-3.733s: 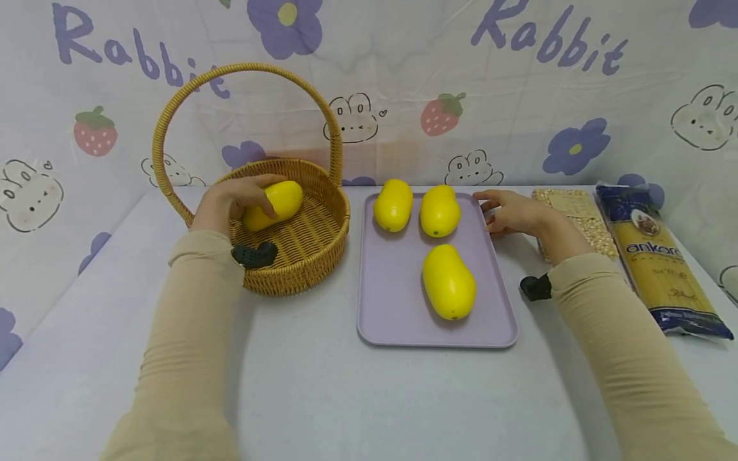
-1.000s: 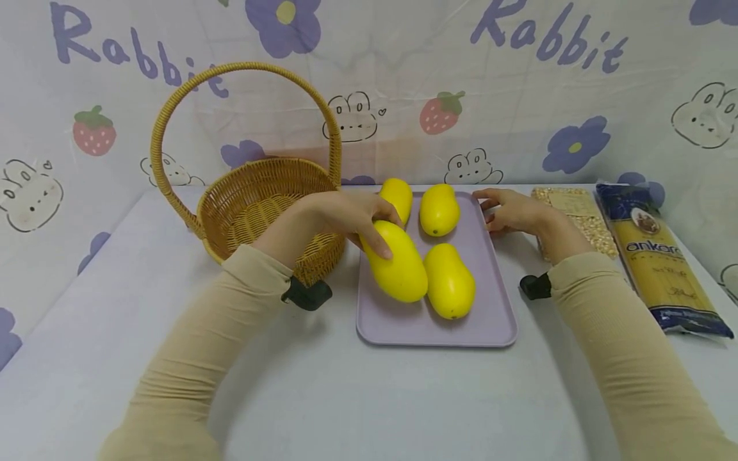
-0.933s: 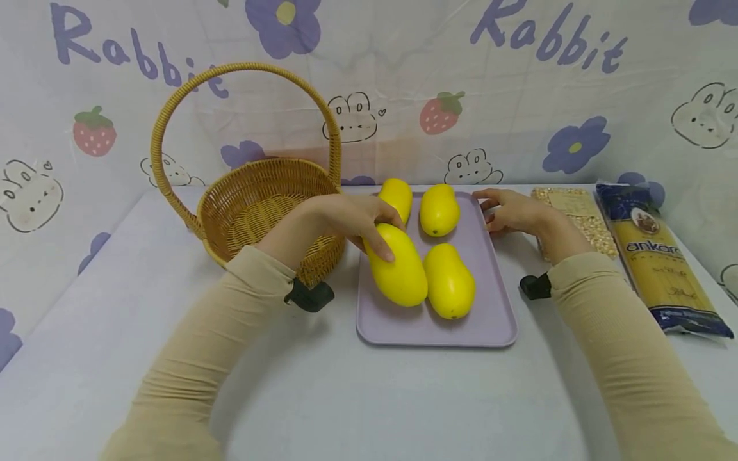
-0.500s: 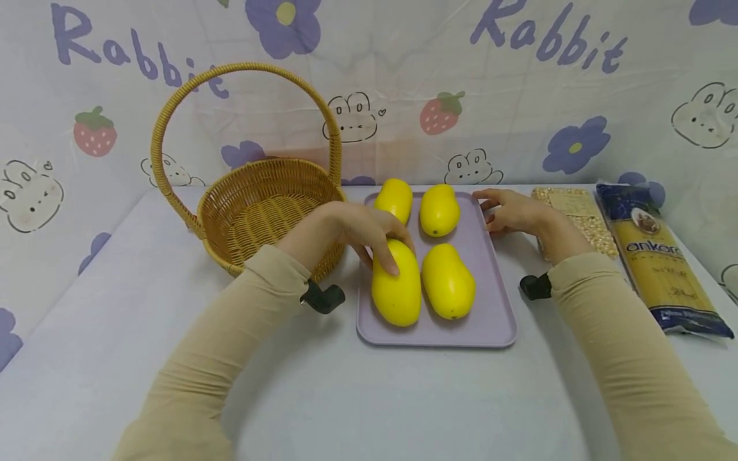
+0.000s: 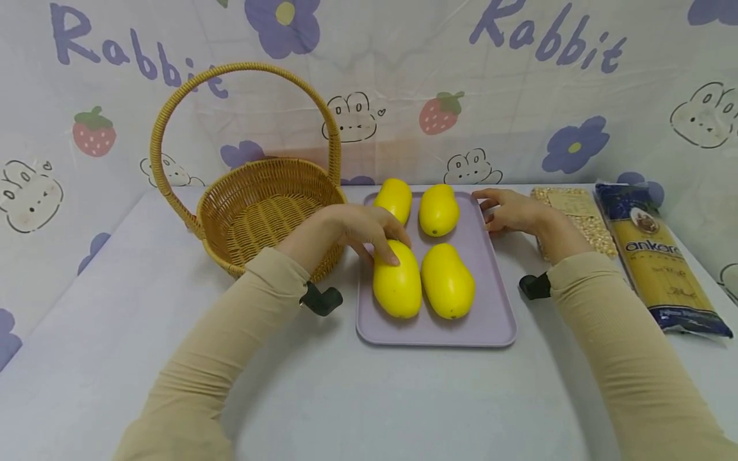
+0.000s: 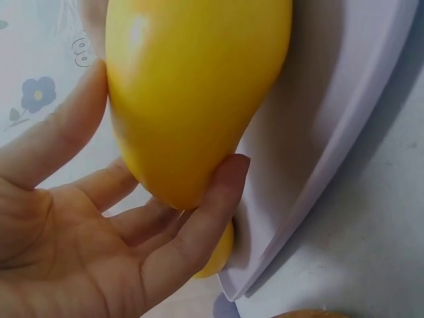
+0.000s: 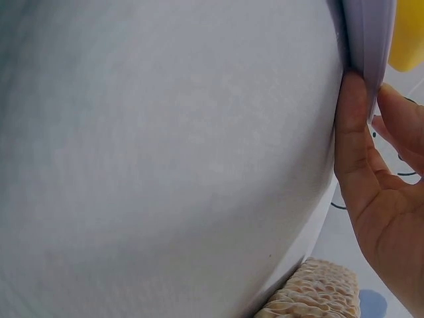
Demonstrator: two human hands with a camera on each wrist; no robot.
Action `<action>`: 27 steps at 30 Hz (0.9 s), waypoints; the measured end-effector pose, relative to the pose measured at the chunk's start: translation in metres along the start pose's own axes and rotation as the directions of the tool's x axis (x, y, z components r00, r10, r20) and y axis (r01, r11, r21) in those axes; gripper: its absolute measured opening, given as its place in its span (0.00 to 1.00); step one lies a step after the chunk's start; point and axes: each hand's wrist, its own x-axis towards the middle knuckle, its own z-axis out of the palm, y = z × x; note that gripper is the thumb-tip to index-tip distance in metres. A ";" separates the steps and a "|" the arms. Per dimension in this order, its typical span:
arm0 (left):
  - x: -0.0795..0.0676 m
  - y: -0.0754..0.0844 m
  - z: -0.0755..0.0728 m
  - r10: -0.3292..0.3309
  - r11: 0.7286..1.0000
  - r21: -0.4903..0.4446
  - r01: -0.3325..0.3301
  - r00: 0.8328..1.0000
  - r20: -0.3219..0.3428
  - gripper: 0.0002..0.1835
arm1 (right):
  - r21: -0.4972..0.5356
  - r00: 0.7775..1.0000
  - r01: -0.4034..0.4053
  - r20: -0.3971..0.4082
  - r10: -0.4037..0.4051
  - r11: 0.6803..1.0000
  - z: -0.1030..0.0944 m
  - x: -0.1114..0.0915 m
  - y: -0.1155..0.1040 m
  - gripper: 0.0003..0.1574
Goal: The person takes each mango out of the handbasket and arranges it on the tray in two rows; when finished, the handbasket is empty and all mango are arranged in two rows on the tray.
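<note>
In the head view my left hand [image 5: 366, 234] holds the back end of a smooth yellow mango-like fruit [image 5: 398, 288] at the front left of the lilac tray [image 5: 438, 334]. The left wrist view shows thumb and fingers around the narrow end of this yellow fruit [image 6: 192, 86]. A similar fruit [image 5: 448, 282] lies close to its right, and two more, one at the back left [image 5: 394, 200] and one at the back right [image 5: 439, 211], lie behind. My right hand [image 5: 513, 212] pinches the tray's right rim near its back corner; the right wrist view shows fingers on both sides of the rim [image 7: 374, 40].
A wicker basket [image 5: 230, 246] with a tall arched handle stands left of the tray, with nothing visible inside. At the right lie a bag of pale kernels [image 5: 594, 224] and a blue and yellow pasta packet [image 5: 663, 256]. A patterned cloth [image 5: 392, 64] hangs behind the table.
My left hand has lifted the yellow fruit out of the basket, carried it right and lowered it onto the tray's front left, turning it lengthwise. The right hand has stayed at the rim.
</note>
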 end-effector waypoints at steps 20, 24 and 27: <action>-0.004 -0.002 0.000 0.043 0.999 0.013 -0.042 0.997 -0.058 0.28 | 0.001 1.000 0.015 0.002 -0.015 1.000 0.000 -0.001 0.001 0.51; -0.007 0.000 0.001 0.049 0.999 0.021 -0.048 0.997 -0.064 0.28 | -0.020 1.000 0.011 0.003 -0.011 1.000 -0.001 -0.002 0.000 0.51; -0.010 0.001 0.003 0.058 0.998 0.039 -0.055 0.996 -0.074 0.29 | -0.052 1.000 0.000 0.000 0.000 0.999 0.000 -0.003 -0.003 0.51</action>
